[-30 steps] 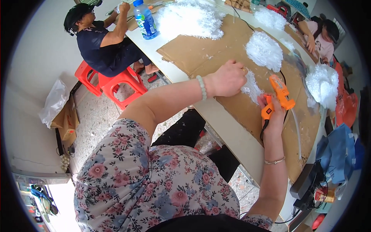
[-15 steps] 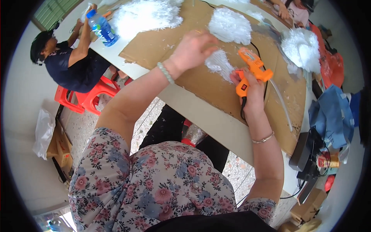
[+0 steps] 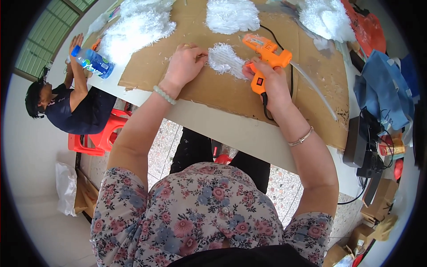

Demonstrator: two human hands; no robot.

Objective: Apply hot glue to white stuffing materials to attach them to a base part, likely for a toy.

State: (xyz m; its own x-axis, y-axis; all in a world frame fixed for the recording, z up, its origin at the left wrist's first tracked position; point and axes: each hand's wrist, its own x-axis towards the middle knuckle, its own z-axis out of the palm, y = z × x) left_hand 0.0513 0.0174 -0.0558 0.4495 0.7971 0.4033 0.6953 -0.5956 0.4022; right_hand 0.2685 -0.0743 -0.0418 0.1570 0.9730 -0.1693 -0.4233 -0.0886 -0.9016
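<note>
A: What do the 2 hands have hold of?

B: The right hand (image 3: pixel 272 81) is wrapped around the grip of an orange glue gun (image 3: pixel 266 55), fingers curled closed on it, nozzle end turned toward a small white fringed piece (image 3: pixel 226 60). A black cord (image 3: pixel 291 75) runs from the gun across the cardboard sheet (image 3: pixel 311 89).

A: And the left?

B: The left hand (image 3: pixel 184 66) lies on the cardboard just beside that fringed piece, fingers bent and bunched, their tips touching its left edge. Whether it pinches the fibres or only presses them down, I cannot tell.

A: Where does the piece sit?

B: Flat on the cardboard, between the 2 hands, near the table's front edge (image 3: pixel 231 131).

A: Anything else around?

B: 3 larger white fluffy heaps lie farther back: 1 at the left (image 3: pixel 138 26), 1 in the middle (image 3: pixel 232 15), 1 at the right (image 3: pixel 327 18). A clear glue stick (image 3: pixel 313 91) sticks out of the gun's rear. At the far left another person (image 3: pixel 75 104) sits on a red stool (image 3: pixel 100 138), with a blue bottle (image 3: pixel 92 62) by their raised hands.
</note>
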